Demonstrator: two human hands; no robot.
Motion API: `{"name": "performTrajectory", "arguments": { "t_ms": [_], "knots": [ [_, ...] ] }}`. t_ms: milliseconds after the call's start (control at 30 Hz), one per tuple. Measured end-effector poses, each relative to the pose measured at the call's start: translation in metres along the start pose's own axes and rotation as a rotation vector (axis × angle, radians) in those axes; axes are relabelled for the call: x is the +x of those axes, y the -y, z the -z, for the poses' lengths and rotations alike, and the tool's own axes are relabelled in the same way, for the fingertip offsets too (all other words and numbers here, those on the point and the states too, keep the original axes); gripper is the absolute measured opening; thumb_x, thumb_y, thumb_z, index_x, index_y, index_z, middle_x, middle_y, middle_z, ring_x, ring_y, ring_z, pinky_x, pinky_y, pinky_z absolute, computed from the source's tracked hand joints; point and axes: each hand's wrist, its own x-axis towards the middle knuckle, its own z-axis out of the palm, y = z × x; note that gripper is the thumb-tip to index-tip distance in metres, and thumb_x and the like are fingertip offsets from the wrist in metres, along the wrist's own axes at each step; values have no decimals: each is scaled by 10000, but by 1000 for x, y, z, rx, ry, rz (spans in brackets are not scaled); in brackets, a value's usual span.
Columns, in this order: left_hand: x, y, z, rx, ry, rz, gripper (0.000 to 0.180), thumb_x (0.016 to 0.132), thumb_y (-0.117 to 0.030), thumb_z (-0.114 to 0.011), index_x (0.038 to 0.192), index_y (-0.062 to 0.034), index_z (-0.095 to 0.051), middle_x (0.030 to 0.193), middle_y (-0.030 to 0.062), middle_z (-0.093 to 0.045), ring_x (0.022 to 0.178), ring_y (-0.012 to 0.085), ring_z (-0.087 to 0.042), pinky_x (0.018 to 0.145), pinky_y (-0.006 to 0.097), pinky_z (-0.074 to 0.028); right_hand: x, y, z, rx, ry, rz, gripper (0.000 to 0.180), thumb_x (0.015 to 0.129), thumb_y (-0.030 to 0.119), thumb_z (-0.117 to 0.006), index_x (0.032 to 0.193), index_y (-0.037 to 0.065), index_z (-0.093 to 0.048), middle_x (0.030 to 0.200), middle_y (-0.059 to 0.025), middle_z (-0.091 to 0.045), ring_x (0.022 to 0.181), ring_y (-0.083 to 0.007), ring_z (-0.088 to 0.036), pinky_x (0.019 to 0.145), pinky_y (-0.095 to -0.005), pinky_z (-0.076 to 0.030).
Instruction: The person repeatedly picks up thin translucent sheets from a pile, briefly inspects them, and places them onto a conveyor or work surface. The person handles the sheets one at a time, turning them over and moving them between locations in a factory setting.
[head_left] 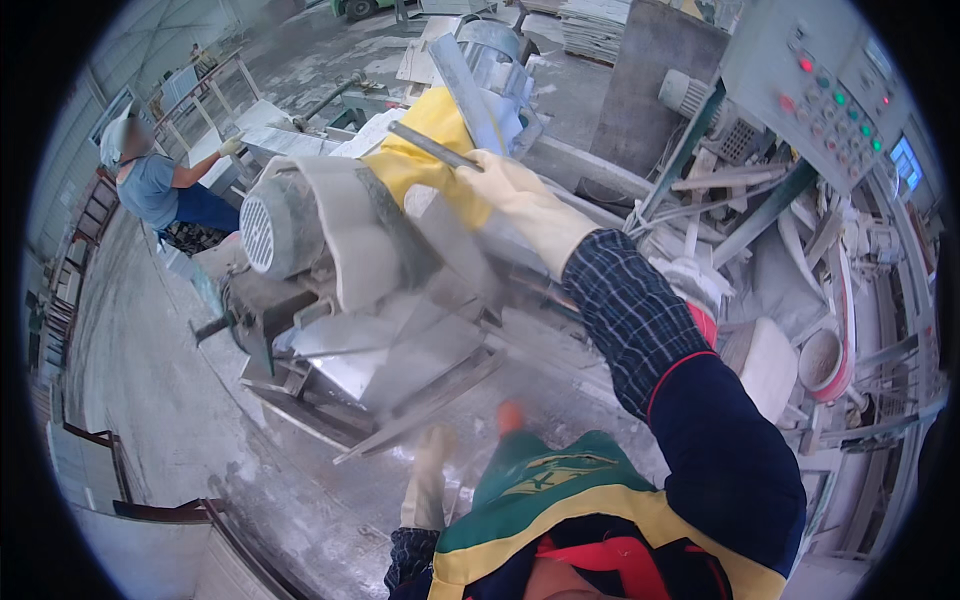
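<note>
Dust-grey concrete floor (150, 380) fills a large open workshop, spreading from the centre out to nine o'clock, with stacked stone slabs (595, 30) at twelve o'clock. Filling the middle is a stone-cutting machine (380, 330), its grey electric motor (275, 225) with a round vented end cap at about ten o'clock from centre, and a curved pale blade guard (345, 235) just beside it. A pale stone slab (400, 350) lies tilted under the guard, coated in white dust; no finished cut shows on it from here, so the work looks to be in mid-course rather than near its end.

At two o'clock a grey control panel (830, 85) with red and green buttons stands on a post. At ten o'clock, well apart, another worker (160, 185) in a blue shirt bends over a separate bench.

The person's right hand (510, 190), in a cream rubber glove, reaches up at twelve o'clock, fingers curled tight around a thin dark metal lever (430, 145) on the machine, in front of a yellow cover (425, 150). The left hand (430, 470), also gloved, hangs low at six o'clock, blurred; whether its fingers are spread or closed cannot be told, and it seems to hold nothing. A small pinkish bowl (825, 360) sits at three o'clock.
</note>
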Motion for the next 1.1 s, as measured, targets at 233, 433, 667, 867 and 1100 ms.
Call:
{"name": "performTrajectory", "arguments": {
  "t_ms": [233,433,667,867,1100],
  "knots": [
    [14,-47,-61,137,-95,13,365,1057,-254,-568,1331,-13,-570,1174,112,-685,1021,206,-690,892,320,-568,84,-30,-85,354,-62,79,623,929,345,-702,1422,-1,-544,1276,-180,-673,1210,-257,-634,1026,-365,-495],
    [2,-37,-81,253,-111,111,400,1061,-318,-569,1324,-18,-595,1182,120,-663,1043,182,-648,879,309,-558,-20,-104,3,622,95,193,558,983,311,-652,1436,5,-538,1346,-171,-638,1203,-243,-626,1032,-337,-487],
    [-48,16,-116,80,-203,69,425,1054,-280,-568,1411,-50,-544,1291,164,-651,1055,241,-698,920,358,-584,-269,-240,182,-548,292,-23,866,793,421,-794,1510,58,-471,1546,-300,-411,1431,-429,-410,1181,-487,-342],
    [-136,100,-184,-62,-414,167,411,1041,-257,-620,1395,-64,-540,1241,128,-691,1002,216,-717,831,365,-607,-313,-292,185,-510,347,10,985,725,410,-800,1566,120,-378,1602,-306,-298,1434,-452,-377,1158,-480,-373],
    [-180,71,-293,-79,-442,38,434,1080,-269,-533,1437,-23,-499,1278,153,-668,1124,241,-685,950,357,-572,-302,-271,213,-322,350,-78,898,671,235,-842,1500,188,-500,1550,-244,-436,1372,-402,-488,1133,-434,-425]
  ]
}}
